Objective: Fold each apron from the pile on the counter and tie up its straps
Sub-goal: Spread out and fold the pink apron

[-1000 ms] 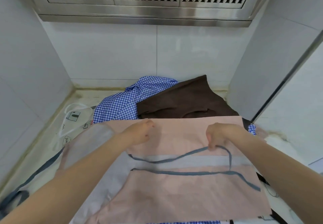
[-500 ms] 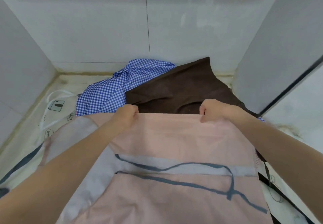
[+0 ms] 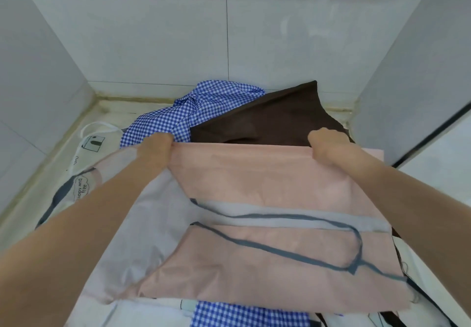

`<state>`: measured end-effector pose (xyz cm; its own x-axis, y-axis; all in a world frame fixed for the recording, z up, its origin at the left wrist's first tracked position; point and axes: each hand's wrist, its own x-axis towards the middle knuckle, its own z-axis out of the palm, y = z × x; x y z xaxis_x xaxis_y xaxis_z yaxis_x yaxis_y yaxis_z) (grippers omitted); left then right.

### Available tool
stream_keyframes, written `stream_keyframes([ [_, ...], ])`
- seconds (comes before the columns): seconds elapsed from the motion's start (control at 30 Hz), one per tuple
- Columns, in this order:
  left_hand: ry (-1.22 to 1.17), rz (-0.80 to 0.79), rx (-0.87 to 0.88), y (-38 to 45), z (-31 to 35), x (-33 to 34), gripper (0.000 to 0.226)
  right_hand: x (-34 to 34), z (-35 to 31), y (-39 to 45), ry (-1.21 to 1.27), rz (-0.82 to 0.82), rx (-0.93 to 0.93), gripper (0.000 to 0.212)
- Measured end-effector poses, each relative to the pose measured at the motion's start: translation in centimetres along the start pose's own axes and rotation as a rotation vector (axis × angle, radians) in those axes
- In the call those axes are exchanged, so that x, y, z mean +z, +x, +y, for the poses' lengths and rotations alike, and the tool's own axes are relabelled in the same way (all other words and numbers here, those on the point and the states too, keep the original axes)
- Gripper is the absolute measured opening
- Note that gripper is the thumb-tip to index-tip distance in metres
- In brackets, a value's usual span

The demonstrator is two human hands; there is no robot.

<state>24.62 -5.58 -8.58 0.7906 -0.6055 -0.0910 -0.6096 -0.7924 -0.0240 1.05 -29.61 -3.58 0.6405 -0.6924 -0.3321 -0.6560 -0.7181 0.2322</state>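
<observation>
You had left hand and right hand gripping pink apron's far edge; fold needed corners level, strap tucked inside.

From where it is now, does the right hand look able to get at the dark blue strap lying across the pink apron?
Probably yes, once it lets go. The right hand grips the pink apron at its far edge, and the dark blue strap lies exposed on top, nearer the person, with nothing covering it.

Fingertips of the left hand and right hand disappear behind the pink apron edge. Below the forearms, a blue checked cloth is cut off by the frame.
</observation>
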Motion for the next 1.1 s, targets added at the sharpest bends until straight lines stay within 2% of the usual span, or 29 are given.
stream_keyframes([
  [0.23,0.011,0.062,-0.065,-2.4,0.3,-2.4,0.029,-2.1,-0.9,-4.0,-0.112,0.163,0.043,0.034],
  [0.47,-0.005,0.146,-0.061,-9.6,-1.9,-3.1,0.029,-2.3,-1.7,-11.4,-0.226,0.146,0.080,0.034],
  [0.63,0.142,0.228,0.051,-15.3,-4.3,-1.2,0.016,0.1,-2.3,-16.8,-0.240,-0.026,0.068,0.038],
  [0.67,0.164,0.204,0.072,-16.4,-5.0,-0.4,0.018,1.0,-2.4,-17.7,-0.248,-0.053,0.045,0.040],
  [0.73,0.046,0.199,0.047,-18.2,-6.5,2.1,0.038,3.2,-2.9,-19.4,-0.283,-0.073,-0.005,0.040],
  [0.8,-0.208,0.194,0.057,-19.8,-7.1,3.3,0.059,5.8,-3.5,-20.4,-0.312,-0.107,-0.048,0.038],
  [0.83,-0.221,0.204,0.062,-20.8,-7.5,4.5,0.057,7.2,-4.0,-20.8,-0.310,-0.152,-0.068,0.038],
  [0.87,-0.181,0.161,0.125,-21.8,-7.6,5.3,0.048,8.5,-4.4,-21.0,-0.296,-0.192,-0.076,0.037],
  [0.93,0.073,-0.008,0.254,-23.9,-7.1,6.1,0.027,10.8,-5.1,-21.2,-0.254,-0.252,-0.086,0.034],
  [0.97,0.121,-0.082,0.235,-24.5,-6.8,6.2,0.028,11.5,-5.7,-21.2,-0.251,-0.286,-0.092,0.035],
  [1.03,0.118,-0.142,0.250,-24.9,-7.3,7.1,0.032,11.9,-7.1,-21.0,-0.275,-0.414,-0.118,0.043],
  [1.1,-0.014,-0.198,0.281,-24.6,-8.1,7.8,0.032,11.0,-9.7,-20.7,-0.212,-0.569,-0.177,0.057],
])
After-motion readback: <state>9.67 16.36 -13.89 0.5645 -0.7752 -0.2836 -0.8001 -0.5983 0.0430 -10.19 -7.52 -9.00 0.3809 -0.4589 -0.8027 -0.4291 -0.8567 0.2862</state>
